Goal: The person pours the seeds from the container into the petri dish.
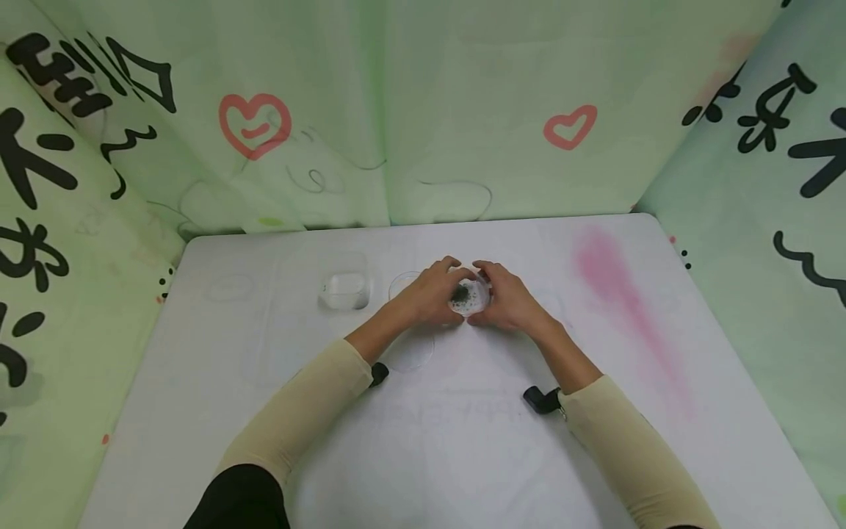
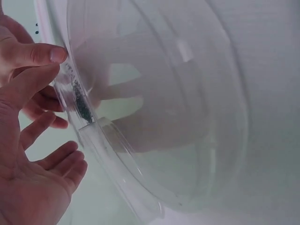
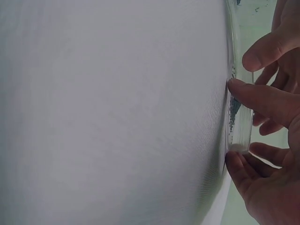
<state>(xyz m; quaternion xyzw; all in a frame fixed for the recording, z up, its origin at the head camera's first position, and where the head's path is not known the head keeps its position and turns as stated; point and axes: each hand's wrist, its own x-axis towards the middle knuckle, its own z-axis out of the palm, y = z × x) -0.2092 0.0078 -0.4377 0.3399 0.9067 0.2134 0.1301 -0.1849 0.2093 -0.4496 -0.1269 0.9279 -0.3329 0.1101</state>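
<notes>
A small clear petri dish (image 1: 477, 300) with dark granules (image 1: 460, 294) in it sits flat on the white table, between both hands. My left hand (image 1: 432, 295) holds its left side, thumb and fingers curved round the rim. The right hand (image 1: 510, 300) grips the opposite side; in the right wrist view its thumb (image 3: 262, 99) and fingertips (image 3: 240, 172) touch the dish edge. Both thumbs are on the near side. Granules lie in a dark heap, with scattered grains around it. The hands hide parts of the rim.
Left of the hands, a clear round dish (image 1: 411, 369) lies on the table, its far part behind the left forearm. Beyond it is another transparent ring (image 1: 400, 278). A clear container with white content (image 1: 346, 289) stands farther left. Green curtains (image 1: 423, 147) surround the table.
</notes>
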